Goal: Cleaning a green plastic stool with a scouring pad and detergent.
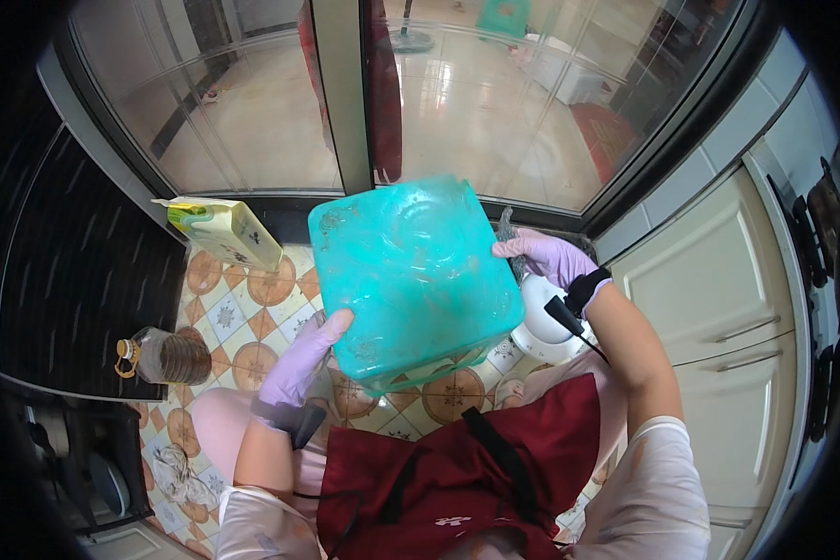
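Note:
A teal plastic stool (420,273), its square top facing me, is held up before my knees. Smears and dirt specks mark its wet-looking surface. My left hand (301,364), in a thin lilac glove, grips the near left edge with the thumb on top; its fingers are mostly hidden behind the side. At the right edge, my gloved right hand (549,255) clasps a grey cloth (511,245) against the stool, thumb towards the top. Below that hand is a rounded white vessel (546,318), partly covered by the stool and my wrist.
A yellow-green package (227,234) and a large plastic oil bottle (171,355) stand on the patterned tile floor at left. A crumpled rag (182,476) lies nearer. Glass sliding doors (357,98) rise ahead. Cream cabinets (707,280) line the right, a black rack (87,462) the left.

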Motion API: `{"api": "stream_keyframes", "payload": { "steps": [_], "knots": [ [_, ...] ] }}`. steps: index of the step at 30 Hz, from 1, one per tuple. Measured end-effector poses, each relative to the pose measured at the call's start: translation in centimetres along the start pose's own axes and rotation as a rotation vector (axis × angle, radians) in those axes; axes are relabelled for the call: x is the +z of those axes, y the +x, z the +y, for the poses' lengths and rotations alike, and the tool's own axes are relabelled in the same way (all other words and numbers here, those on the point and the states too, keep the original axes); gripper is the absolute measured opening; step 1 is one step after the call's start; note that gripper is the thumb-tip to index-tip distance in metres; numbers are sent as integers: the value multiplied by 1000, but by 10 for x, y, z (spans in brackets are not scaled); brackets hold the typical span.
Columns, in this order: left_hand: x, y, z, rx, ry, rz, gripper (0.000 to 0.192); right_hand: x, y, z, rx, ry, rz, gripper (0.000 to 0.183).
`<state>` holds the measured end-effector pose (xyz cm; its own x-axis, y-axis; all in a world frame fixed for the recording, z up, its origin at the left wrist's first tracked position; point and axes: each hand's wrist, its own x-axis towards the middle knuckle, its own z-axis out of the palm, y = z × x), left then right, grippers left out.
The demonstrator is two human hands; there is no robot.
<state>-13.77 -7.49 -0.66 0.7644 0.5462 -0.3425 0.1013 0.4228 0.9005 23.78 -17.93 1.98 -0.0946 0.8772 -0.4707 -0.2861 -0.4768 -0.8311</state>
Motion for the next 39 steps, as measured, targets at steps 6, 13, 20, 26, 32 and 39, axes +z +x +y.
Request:
{"api": "stream_keyframes", "payload": {
  "steps": [6,13,20,26,32,39],
  "knots": [
    [14,10,18,68,-19,2,96,1,-4,-44,17,-7,8,42],
    [12,45,5,-3,5,113,100,-29,28,-55,-33,-7,34,40],
    [25,53,-1,72,-75,72,98,-51,45,-70,-4,-45,79,34],
    [35,34,15,-86,3,60,96,-47,43,-75,-4,-95,153,35],
    [42,25,7,44,-68,146,95,-47,56,-72,-2,-123,83,37],
    [34,30,-7,-81,-109,183,100,-40,73,-70,37,-124,38,40]
  ]
}}
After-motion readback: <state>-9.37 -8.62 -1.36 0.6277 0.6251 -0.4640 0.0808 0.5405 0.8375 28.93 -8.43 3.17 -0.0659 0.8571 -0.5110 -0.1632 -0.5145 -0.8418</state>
